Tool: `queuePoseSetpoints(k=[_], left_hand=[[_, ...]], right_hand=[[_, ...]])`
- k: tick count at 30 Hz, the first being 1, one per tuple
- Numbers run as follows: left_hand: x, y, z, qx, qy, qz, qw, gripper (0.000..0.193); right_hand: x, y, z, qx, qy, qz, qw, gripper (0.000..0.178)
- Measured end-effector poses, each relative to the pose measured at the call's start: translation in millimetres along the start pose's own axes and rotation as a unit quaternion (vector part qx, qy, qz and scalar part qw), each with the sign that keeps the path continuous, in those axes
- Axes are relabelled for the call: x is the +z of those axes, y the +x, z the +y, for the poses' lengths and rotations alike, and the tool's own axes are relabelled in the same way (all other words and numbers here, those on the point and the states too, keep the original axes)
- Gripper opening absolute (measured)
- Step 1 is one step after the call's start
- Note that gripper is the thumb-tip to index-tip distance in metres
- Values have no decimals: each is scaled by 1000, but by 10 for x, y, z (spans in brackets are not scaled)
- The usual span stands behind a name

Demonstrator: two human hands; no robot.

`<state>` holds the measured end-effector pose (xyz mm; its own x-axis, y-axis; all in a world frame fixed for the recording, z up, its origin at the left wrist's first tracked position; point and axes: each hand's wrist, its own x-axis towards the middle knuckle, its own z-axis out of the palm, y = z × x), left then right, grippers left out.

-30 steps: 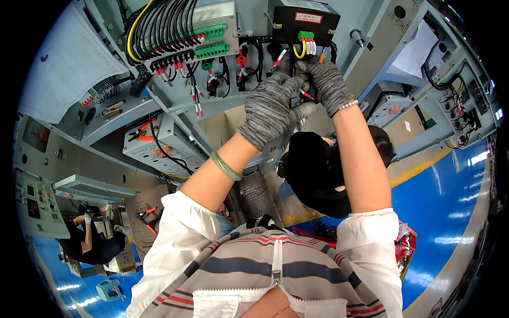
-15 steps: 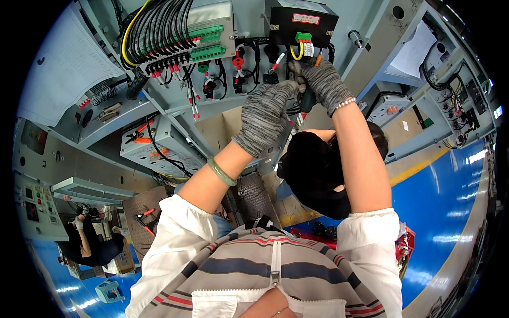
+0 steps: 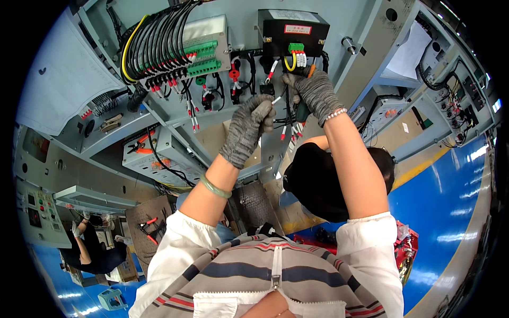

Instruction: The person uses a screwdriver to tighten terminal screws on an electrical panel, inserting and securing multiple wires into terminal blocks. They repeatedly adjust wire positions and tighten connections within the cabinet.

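Observation:
My left hand [image 3: 245, 131], in a grey knitted glove, pinches a thin wire [image 3: 276, 99] near its white sleeve. My gloved right hand [image 3: 313, 95] is closed around what looks like a screwdriver [image 3: 303, 112]; its dark handle shows below the fingers, and an orange part sticks up above them. The fingers hide most of this tool. Just above the right hand is a black box [image 3: 292, 33] with a green terminal plug [image 3: 296, 47], into which a yellow wire and several white-sleeved wires run. Loose wires with red and white ends [image 3: 284, 130] hang between my hands.
At upper left, a wire bundle [image 3: 154, 40] runs to green terminal blocks [image 3: 203, 67]. Red [image 3: 234, 74] and green [image 3: 201, 81] round parts sit along the panel. A person in black [image 3: 331, 183] crouches beneath my right forearm. Pliers [image 3: 149, 230] lie lower left.
My left hand has moved down and left, away from my right hand, and the wire in it now shows. More loose wire ends show between them. The view has shifted slightly.

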<state>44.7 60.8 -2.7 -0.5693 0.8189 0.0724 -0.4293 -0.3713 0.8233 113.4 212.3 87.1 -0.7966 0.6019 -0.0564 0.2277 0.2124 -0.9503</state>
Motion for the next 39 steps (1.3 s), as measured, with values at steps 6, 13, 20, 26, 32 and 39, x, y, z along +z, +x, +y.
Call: queuePoseSetpoints(k=[6, 13, 20, 26, 32, 39], left_hand=[[-18, 52, -167, 52, -225, -41, 972, 29], [40, 106, -346, 29, -369, 10, 929, 19], [267, 175, -268, -20, -268, 202, 942, 17], [392, 182, -110, -21, -64, 258, 964, 24], [318, 215, -4, 30, 127, 217, 967, 25], [251, 302, 194, 120, 359, 105, 920, 30]], right_hand=[[-2, 31, 75, 19, 72, -3, 997, 14], [-16, 22, 54, 2, 33, -15, 999, 16], [13, 20, 61, -13, 48, -7, 999, 19], [14, 98, 170, -7, 64, 2, 998, 20], [-10, 51, 108, -15, 51, -10, 999, 19], [12, 49, 91, 2, 71, 11, 997, 16]])
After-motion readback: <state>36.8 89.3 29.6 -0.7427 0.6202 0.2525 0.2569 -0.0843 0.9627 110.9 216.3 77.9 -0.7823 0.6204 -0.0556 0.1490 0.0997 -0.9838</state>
